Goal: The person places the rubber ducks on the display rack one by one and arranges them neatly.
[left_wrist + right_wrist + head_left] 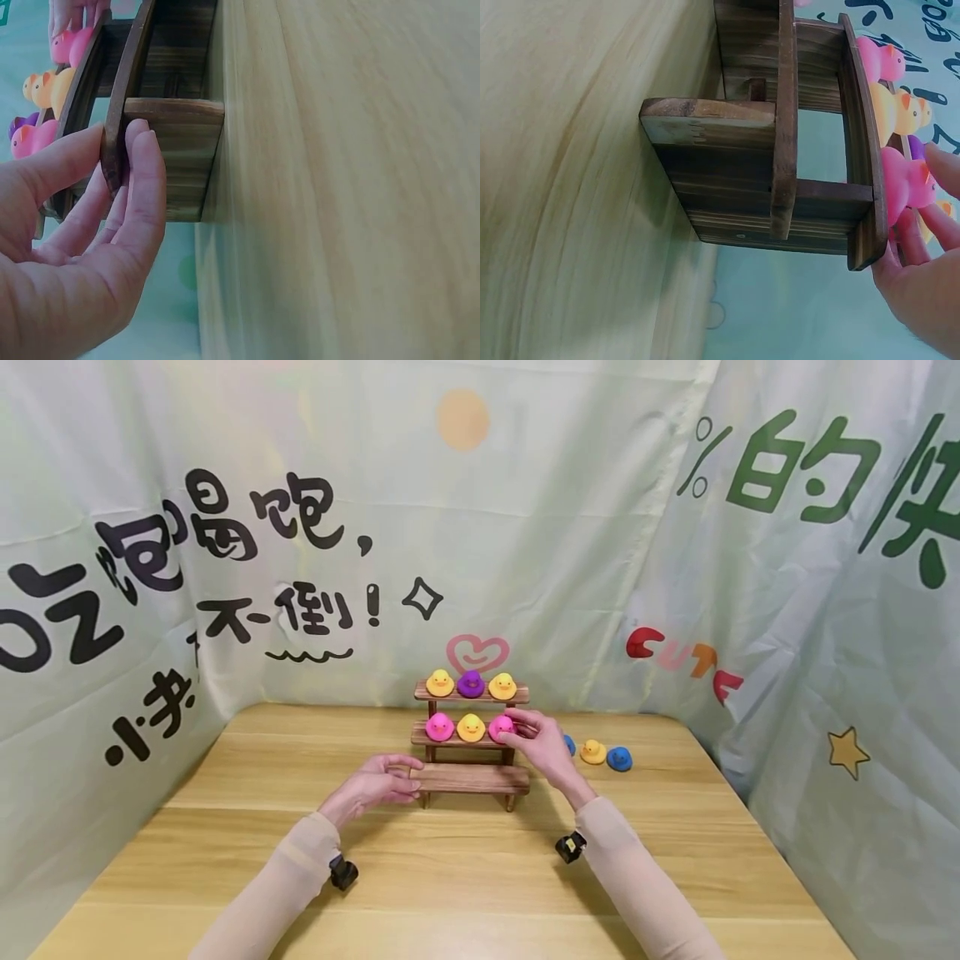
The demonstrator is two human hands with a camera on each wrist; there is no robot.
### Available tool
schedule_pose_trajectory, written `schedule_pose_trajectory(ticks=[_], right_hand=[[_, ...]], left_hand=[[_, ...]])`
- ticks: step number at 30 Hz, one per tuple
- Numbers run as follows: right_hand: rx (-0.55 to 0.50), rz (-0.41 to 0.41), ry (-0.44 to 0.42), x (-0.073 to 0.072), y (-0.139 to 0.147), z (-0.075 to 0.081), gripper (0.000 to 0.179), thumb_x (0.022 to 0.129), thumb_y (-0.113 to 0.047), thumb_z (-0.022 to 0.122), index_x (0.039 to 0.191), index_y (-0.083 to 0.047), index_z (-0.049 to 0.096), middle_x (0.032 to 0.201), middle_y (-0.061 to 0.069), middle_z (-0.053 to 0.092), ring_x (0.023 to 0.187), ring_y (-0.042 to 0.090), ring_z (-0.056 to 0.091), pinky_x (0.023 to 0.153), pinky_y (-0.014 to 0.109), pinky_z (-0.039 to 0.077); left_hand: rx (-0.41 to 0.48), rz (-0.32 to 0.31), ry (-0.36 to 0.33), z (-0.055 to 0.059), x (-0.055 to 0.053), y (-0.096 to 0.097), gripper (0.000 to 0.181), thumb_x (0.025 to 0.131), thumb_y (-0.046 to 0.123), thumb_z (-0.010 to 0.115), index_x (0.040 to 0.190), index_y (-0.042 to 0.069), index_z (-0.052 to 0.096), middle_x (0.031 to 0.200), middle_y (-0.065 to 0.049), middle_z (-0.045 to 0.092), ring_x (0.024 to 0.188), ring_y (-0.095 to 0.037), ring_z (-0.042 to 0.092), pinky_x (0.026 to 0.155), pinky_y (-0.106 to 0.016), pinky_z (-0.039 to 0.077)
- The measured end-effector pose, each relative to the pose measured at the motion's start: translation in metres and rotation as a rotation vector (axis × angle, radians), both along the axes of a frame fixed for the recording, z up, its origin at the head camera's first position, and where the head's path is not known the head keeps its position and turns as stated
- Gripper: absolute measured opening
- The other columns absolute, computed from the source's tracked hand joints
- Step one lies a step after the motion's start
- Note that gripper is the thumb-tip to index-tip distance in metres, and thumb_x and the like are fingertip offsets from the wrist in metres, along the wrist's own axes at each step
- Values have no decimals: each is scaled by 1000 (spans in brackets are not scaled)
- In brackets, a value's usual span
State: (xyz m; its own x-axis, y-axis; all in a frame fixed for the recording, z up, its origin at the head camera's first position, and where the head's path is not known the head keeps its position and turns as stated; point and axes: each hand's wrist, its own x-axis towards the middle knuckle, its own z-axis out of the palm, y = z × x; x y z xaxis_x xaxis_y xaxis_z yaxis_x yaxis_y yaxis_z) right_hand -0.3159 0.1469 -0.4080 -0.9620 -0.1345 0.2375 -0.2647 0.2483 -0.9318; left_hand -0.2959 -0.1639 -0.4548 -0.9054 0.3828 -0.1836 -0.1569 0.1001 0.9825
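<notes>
A three-step wooden display stand (469, 780) rests on the table. My left hand (375, 787) pinches the left end of its bottom step, thumb on top and fingers beneath, as the left wrist view shows. At the right end of the middle step, my right hand (546, 750) holds a pink rubber duck (904, 184) between thumb and fingers, with the duck's base at the board. Beside it sit a yellow duck (471, 728) and another pink duck (440, 727). The top step carries a purple duck (471, 684) between two yellow ones. No duck stands on the bottom step.
On the wooden table (465, 877), right of the stand, are a yellow duck (593, 752) and a blue duck (619, 759). Another blue duck (570, 744) is partly hidden by my right hand. Printed cloth curtains (555, 568) enclose the table's back and sides.
</notes>
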Motion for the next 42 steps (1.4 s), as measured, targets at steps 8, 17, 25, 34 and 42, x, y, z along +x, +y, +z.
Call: schedule_pose_trajectory(ticks=[8,17,25,34,42], right_hand=[[-125,-75,-47,0,17,1,40,93,-22,69,129,-5,63,131,15,62,114,19,62,104,42,52],[-111,-126,-99,-6,49,-10,39,95,-26,67,126,-3,64,117,8,67,91,6,60,78,22,55],[-41,-100,-100,-13,68,-15,32,94,-16,67,122,-2,65,119,14,66,92,3,62,92,39,57],[116,-58,-134,-24,86,-27,37,95,-9,64,130,-1,60,135,26,55,116,28,57,99,42,52],[215,-73,-163,-32,94,-33,40,95,-4,61,135,-1,56,140,22,53,135,39,43,111,53,42]], left_hand=[[30,-15,-1,-1,2,-3,45,90,-4,63,132,-8,48,92,-10,63,84,-22,70,86,-36,62],[33,-16,-9,-2,4,-3,39,92,-2,63,128,-6,49,91,-10,63,85,-23,70,87,-37,62],[32,-20,-22,-1,3,-4,39,92,-3,61,128,-4,48,91,-10,62,84,-22,69,86,-35,62],[26,-25,-14,-1,3,-4,39,92,-1,63,128,-5,48,88,-8,61,83,-22,70,85,-36,62],[13,-10,-7,2,6,-3,39,91,-2,63,128,-5,49,88,-9,63,82,-22,70,85,-37,62]])
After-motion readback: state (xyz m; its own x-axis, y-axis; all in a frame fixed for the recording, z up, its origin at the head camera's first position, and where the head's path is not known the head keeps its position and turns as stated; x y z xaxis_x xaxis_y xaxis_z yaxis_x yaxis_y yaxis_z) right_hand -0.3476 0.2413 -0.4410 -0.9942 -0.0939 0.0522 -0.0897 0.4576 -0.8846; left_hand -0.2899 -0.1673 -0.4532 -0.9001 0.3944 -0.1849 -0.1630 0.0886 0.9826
